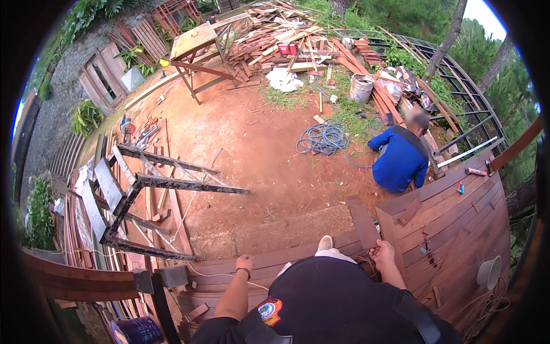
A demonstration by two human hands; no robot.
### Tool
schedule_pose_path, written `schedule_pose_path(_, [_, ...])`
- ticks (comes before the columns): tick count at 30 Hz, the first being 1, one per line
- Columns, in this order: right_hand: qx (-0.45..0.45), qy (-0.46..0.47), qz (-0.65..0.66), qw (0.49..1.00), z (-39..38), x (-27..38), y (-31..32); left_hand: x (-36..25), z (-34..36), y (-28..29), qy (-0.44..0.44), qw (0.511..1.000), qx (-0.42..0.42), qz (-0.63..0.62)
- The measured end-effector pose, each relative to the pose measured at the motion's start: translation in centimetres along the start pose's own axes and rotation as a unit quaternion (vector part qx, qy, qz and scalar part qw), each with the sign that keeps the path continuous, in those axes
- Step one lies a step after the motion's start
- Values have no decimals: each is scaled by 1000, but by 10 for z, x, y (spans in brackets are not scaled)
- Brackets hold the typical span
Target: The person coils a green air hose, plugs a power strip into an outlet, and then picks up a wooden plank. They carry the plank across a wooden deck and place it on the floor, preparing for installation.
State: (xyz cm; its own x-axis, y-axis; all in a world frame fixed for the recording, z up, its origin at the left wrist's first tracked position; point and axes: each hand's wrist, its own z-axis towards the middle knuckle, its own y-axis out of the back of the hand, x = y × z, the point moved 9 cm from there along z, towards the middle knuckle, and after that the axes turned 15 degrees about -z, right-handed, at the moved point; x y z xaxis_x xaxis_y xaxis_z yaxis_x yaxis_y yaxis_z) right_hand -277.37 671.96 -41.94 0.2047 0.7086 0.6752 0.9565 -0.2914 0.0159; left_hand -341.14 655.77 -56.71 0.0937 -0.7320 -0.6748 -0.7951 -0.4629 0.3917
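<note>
My right hand [382,255] is closed on the near end of a short brown wooden board [362,222], which points away from me past the edge of the deck. My left hand [245,263] hangs beside my body with its fingers curled in, a dark band at the wrist; nothing shows in it. Below both hands lies the brown plank deck [275,262]. One light shoe [325,243] of mine shows at the deck's front edge.
Right of centre, a person in blue [401,159] crouches at the raised deck [435,223]. A coiled blue hose [322,138] lies on the dirt. To the left is a black metal frame [195,183]. Farther off stand a wooden table [193,41], a bucket [361,88] and piled lumber [258,49].
</note>
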Motion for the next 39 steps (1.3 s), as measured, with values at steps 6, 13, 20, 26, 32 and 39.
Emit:
schedule_pose_path(6, [28,29,-36,999,192,101,-125,-54,184,-130,103,981,-30,-165])
schedule_pose_path(13, [57,34,-116,991,397,195,-344,-164,418,-193,41,989,-6,-144])
schedule_pose_path(20, [70,2,-84,994,625,284,-644,-383,761,-191,73,996,-13,-56])
schedule_pose_path(26, [163,-3,-103,981,691,437,-841,-722,913,-284,-28,969,156,-191])
schedule_pose_path(32, [337,-22,-143,930,856,564,-1145,-928,1057,-380,114,860,293,-402])
schedule_pose_path(39, [510,-104,-181,835,911,695,-1421,-1184,1192,-337,23,668,357,-653])
